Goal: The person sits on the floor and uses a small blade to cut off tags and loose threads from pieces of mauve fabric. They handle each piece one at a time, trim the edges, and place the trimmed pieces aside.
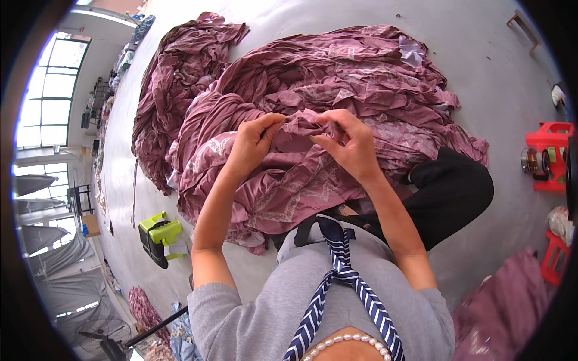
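Observation:
A large heap of dusty-pink fabric (pixel 295 198) with pale patterned lines spreads over the floor in front of me and across my lap. My left hand (pixel 256 141) is closed in a pinch on an edge of this fabric. Opposite it, my right hand (pixel 352 147) grips the same raised edge between thumb and fingers. Between the two hands a short, gathered stretch of cloth is held up off the heap. Below that stretch the fabric sags into a shallow hollow. A white-grey patch (pixel 412 52) lies on the heap's far right part.
Another pink fabric pile (pixel 174 90) adjoins the heap at far left. A lime-green stool (pixel 171 231) with a dark cloth stands left. Red plastic stools (pixel 546 138) are at right, one beside a round metal-and-glass object (pixel 533 161). More mauve cloth (pixel 503 304) lies lower right.

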`<state>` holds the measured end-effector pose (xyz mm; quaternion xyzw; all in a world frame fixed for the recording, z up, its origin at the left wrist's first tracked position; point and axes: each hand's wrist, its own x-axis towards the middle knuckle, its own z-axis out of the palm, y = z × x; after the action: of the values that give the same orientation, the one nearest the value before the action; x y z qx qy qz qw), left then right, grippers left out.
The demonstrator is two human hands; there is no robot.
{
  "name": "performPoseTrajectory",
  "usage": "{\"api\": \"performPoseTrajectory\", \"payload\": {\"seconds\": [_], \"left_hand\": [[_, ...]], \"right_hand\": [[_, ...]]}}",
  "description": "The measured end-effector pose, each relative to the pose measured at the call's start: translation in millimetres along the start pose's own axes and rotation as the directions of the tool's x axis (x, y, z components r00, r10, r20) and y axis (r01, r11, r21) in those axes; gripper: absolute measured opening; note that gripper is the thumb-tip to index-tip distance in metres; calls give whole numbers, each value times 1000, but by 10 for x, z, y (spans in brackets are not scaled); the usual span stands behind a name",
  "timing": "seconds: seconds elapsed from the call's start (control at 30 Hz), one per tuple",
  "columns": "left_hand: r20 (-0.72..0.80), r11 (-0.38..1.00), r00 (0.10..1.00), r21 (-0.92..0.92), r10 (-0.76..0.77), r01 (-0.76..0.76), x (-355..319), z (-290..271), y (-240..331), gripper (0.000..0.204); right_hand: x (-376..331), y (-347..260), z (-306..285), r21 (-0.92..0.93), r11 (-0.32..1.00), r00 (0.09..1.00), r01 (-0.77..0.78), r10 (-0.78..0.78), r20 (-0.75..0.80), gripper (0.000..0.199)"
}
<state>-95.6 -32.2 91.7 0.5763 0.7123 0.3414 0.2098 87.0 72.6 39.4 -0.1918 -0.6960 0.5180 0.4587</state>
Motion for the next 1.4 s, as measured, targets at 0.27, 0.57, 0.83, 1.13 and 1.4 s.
{"api": "performPoseTrajectory", "payload": {"seconds": [0.27,0.57,0.83,1.13,1.4], "left_hand": [[-132,1000,991,14,21,-20,-124,49,-145,11],[-269,761,892,-639,-363,117,-632,418,227,26],[-303,509,842,-860,-447,-39,-683,408,64,16],[-309,509,878,-856,-365,-90,-697,287,89,16],[-281,512,886,-857,-369,-58,-682,327,86,14]], "right_hand": [[-140,-44,246,-10,996,990,-90,91,111,13],[-364,-173,577,348,906,970,-239,209,122,10],[-350,-252,576,176,984,990,14,-39,137,17],[30,-411,318,-213,976,960,54,8,279,29],[-15,-330,418,-159,984,972,86,-48,231,23]]}}
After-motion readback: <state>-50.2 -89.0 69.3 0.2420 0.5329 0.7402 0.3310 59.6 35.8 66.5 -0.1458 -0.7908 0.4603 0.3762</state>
